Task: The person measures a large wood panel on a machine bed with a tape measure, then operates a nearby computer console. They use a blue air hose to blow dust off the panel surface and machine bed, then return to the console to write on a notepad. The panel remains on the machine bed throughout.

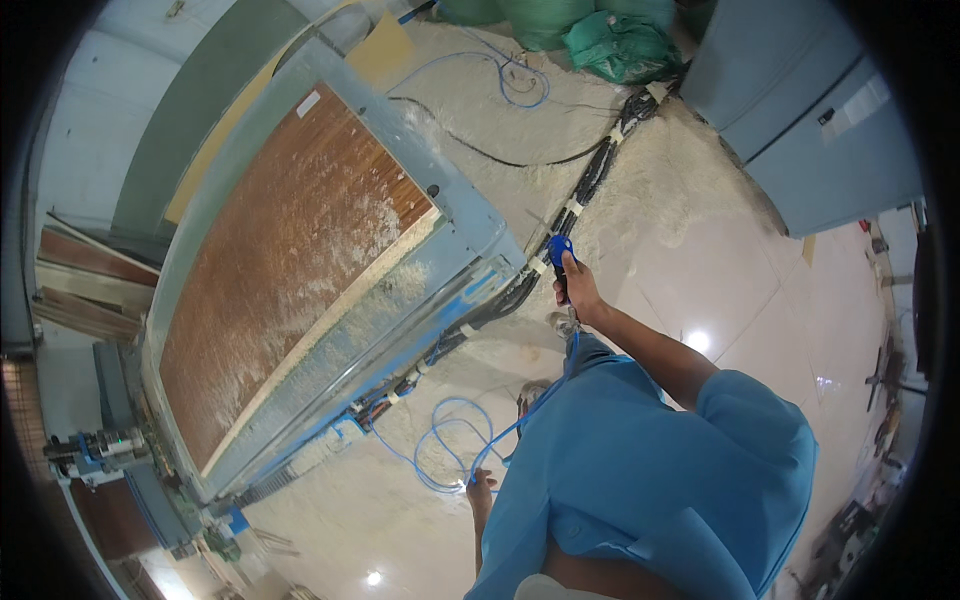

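Observation:
My right hand (580,287) is closed around the grip of a blue and black air blow gun (560,248), held out ahead over the dusty floor. Its thin nozzle points toward the far left, close to the corner of a machine bed. A blue air hose (548,392) runs from the gun down along my body. Lower and to the left, my left hand (481,491) is closed on the hose, where loose loops hang. On the bed lies a brown wood-grain panel (290,250), streaked with pale sawdust, apart from both hands.
A bundle of black cables (590,180) crosses the sawdust-covered floor (680,190) beside the grey machine bed (465,215). Green sacks (620,45) stand at the far end, a grey-blue cabinet (800,110) at the far right. Panel offcuts (95,265) lean at left.

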`<state>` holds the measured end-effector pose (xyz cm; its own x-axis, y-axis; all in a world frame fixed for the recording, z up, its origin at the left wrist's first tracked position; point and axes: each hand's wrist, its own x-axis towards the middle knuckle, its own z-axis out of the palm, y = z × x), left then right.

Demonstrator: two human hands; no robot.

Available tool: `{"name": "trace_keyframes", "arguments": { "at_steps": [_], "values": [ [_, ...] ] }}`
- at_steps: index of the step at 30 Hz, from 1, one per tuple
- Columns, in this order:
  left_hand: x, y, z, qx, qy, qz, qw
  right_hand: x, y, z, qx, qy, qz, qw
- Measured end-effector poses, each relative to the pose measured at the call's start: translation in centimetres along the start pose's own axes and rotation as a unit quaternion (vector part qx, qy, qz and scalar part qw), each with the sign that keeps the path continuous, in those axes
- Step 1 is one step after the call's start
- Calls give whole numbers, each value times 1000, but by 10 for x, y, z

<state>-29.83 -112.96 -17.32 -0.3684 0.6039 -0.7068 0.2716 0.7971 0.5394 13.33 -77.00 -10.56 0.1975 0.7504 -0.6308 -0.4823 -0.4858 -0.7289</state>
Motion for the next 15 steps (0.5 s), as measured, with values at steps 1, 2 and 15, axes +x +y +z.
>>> {"name": "trace_keyframes", "arguments": {
  "at_steps": [1,2,15],
  "values": [
    [-2,7,8,55,-9,-5,998,6,-5,0,-6,-38,6,999],
    [-5,15,15,25,-9,23,999,14,-11,3,-17,-72,14,997],
    [-71,21,94,-14,61,105,993,47,-40,52,-193,-254,77,945]
  ]
}}
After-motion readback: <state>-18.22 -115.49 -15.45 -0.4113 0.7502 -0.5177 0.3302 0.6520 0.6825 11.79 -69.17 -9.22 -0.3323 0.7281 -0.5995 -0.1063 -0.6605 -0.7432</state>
